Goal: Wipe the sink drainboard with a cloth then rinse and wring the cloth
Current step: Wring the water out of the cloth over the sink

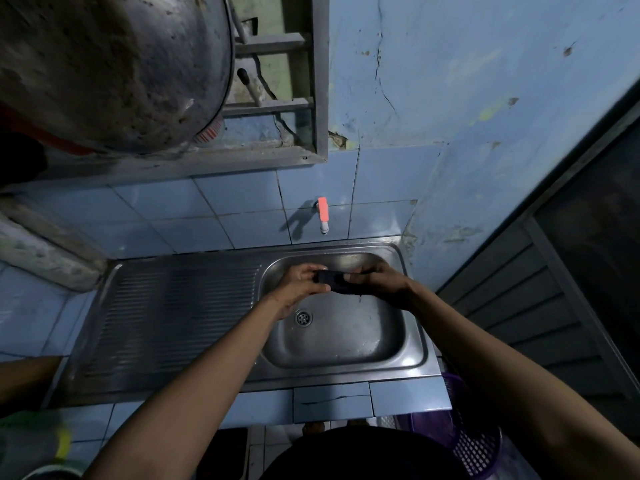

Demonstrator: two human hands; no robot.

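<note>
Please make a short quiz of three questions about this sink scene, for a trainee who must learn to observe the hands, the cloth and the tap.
1. True or false: the left hand and the right hand both grip the dark cloth.
2. The cloth is held above which part? A) the ribbed drainboard B) the sink basin C) the tiled counter edge
3. Fill in: the tap on the wall tiles has a handle of ______ colour.

Key
1. True: both hands hold it between them.
2. B: it is over the basin, with the drain below and nearer the viewer.
3. Pink-red. No stream of water shows under it.
</note>
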